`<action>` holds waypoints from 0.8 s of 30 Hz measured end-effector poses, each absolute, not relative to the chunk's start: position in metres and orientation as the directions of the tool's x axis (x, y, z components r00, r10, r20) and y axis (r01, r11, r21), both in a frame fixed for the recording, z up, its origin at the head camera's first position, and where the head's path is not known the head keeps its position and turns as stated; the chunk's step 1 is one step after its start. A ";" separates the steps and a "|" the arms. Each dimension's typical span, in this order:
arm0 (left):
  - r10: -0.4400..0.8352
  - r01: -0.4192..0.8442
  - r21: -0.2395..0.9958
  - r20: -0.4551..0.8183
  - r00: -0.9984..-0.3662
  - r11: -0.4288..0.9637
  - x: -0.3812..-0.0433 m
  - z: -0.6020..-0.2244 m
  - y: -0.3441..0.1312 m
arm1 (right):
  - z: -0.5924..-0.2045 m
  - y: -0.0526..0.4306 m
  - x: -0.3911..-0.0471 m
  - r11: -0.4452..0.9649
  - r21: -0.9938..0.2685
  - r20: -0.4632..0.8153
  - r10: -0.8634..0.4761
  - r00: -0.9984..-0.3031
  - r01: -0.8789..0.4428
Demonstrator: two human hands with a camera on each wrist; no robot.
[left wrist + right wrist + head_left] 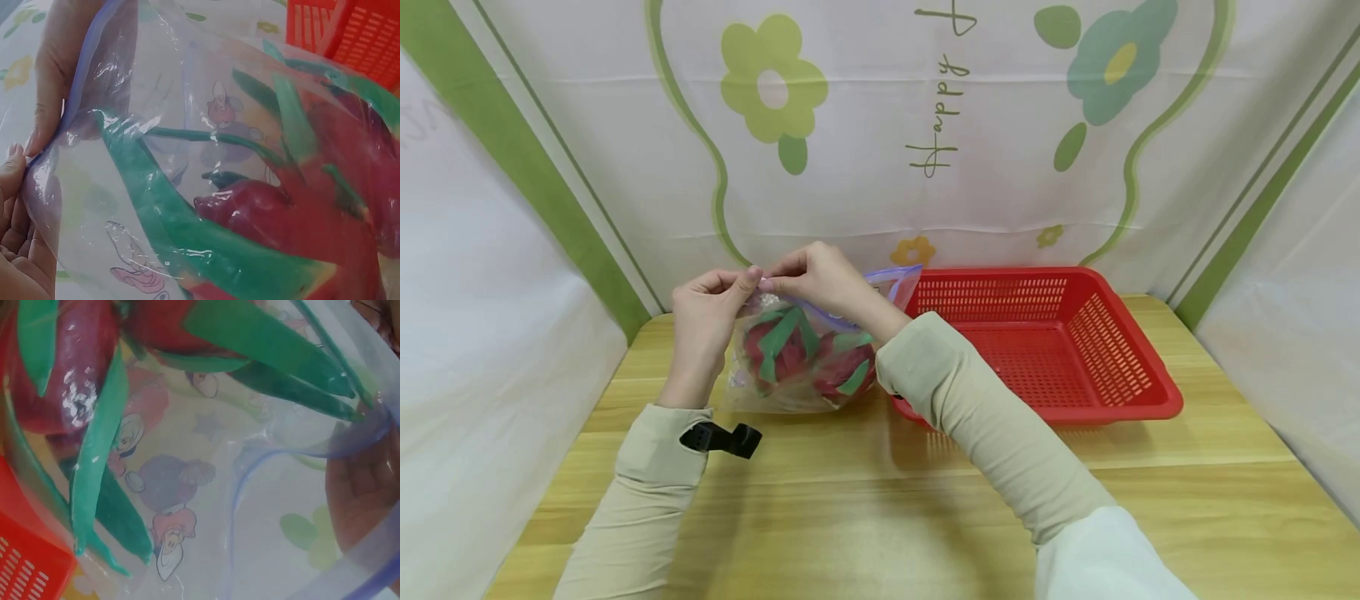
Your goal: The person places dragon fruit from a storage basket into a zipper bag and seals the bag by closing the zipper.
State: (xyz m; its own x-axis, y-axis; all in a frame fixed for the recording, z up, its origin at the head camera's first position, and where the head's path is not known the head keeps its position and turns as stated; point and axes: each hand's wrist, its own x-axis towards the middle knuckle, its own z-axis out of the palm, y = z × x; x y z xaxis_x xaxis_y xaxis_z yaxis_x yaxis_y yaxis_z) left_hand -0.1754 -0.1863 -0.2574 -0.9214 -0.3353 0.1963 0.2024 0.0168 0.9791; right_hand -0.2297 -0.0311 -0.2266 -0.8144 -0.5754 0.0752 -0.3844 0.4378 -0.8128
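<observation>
A clear zip bag (790, 405) with a purple seal stands at the left of the table. Inside it are two red dragon fruits with green scales, one dragon fruit (782, 350) to the left and another dragon fruit (848, 377) to the right. My left hand (709, 321) pinches the bag's upper left corner between thumb and fingers. Close against it, my right hand (827, 279) pinches the purple seal (94, 47) at the same corner. Through the film in the left wrist view show small printed cartoon figures (134, 256).
Right of the bag sits a red plastic basket (1120, 333) with slotted walls, partly behind my right sleeve. The wooden table (850, 517) runs up to a white curtain (865, 167) printed with flowers. Further curtains flank both sides.
</observation>
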 end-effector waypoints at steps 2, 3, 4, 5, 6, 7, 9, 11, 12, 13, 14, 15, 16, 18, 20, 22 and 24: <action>-0.344 0.196 0.980 0.191 -0.919 0.022 -0.176 -0.258 -0.186 | -0.226 -0.031 -0.229 0.458 -0.813 0.059 -0.551 -0.833 -0.361; -0.347 0.194 0.981 0.189 -0.918 0.022 -0.177 -0.258 -0.186 | -0.225 -0.031 -0.229 0.466 -0.813 0.054 -0.539 -0.841 -0.350; -0.352 0.193 0.981 0.187 -0.917 0.018 -0.178 -0.258 -0.186 | -0.224 -0.030 -0.229 0.472 -0.814 0.047 -0.528 -0.848 -0.339; -0.360 0.197 0.980 0.188 -0.914 0.012 -0.178 -0.258 -0.186 | -0.224 -0.030 -0.230 0.477 -0.813 0.046 -0.520 -0.853 -0.334; -0.372 0.202 0.979 0.188 -0.909 0.001 -0.179 -0.258 -0.187 | -0.224 -0.029 -0.230 0.483 -0.809 0.045 -0.516 -0.856 -0.334; -0.385 0.212 0.977 0.192 -0.903 -0.009 -0.180 -0.258 -0.188 | -0.223 -0.028 -0.230 0.492 -0.804 0.043 -0.514 -0.857 -0.335; -0.420 0.240 0.970 0.204 -0.884 -0.033 -0.182 -0.258 -0.190 | -0.223 -0.025 -0.231 0.512 -0.788 0.040 -0.512 -0.858 -0.342; -0.450 0.262 0.963 0.208 -0.868 -0.061 -0.183 -0.258 -0.191 | -0.223 -0.022 -0.232 0.531 -0.768 0.039 -0.518 -0.854 -0.357; -0.456 0.267 0.961 0.206 -0.866 -0.072 -0.184 -0.258 -0.192 | -0.223 -0.020 -0.232 0.537 -0.761 0.038 -0.523 -0.851 -0.364; -0.454 0.269 0.960 0.206 -0.867 -0.077 -0.184 -0.258 -0.192 | -0.223 -0.019 -0.232 0.541 -0.751 0.042 -0.533 -0.845 -0.379; -0.442 0.267 0.960 0.204 -0.873 -0.086 -0.184 -0.258 -0.193 | -0.224 -0.018 -0.233 0.541 -0.744 0.048 -0.542 -0.839 -0.392; -0.420 0.259 0.962 0.199 -0.885 -0.090 -0.184 -0.258 -0.193 | -0.224 -0.017 -0.233 0.541 -0.736 0.055 -0.552 -0.832 -0.407; -0.387 0.249 0.964 0.194 -0.901 -0.095 -0.184 -0.258 -0.194 | -0.224 -0.017 -0.233 0.540 -0.727 0.062 -0.563 -0.824 -0.424; -0.307 0.231 0.969 0.195 -0.932 -0.085 -0.183 -0.257 -0.194 | -0.226 -0.016 -0.234 0.534 -0.712 0.076 -0.587 -0.806 -0.456; -0.222 0.206 0.978 0.193 -0.956 -0.040 -0.183 -0.256 -0.195 | -0.227 -0.016 -0.234 0.525 -0.709 0.083 -0.602 -0.794 -0.472; -0.158 0.185 0.982 0.186 -0.970 0.024 -0.182 -0.255 -0.196 | -0.229 -0.017 -0.234 0.517 -0.705 0.089 -0.614 -0.785 -0.485; -0.119 0.171 0.981 0.181 -0.976 0.090 -0.182 -0.253 -0.196 | -0.229 -0.018 -0.234 0.511 -0.704 0.097 -0.620 -0.779 -0.494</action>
State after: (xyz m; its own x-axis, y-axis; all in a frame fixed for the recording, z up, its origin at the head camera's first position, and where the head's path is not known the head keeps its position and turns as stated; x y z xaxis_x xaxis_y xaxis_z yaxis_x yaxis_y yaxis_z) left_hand -0.1821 -0.1958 -0.2534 -0.9763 -0.1192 0.1806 0.1705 0.0897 0.9813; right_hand -0.2335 -0.0180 -0.2292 -0.7790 -0.6195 0.0966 -0.4936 0.5110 -0.7037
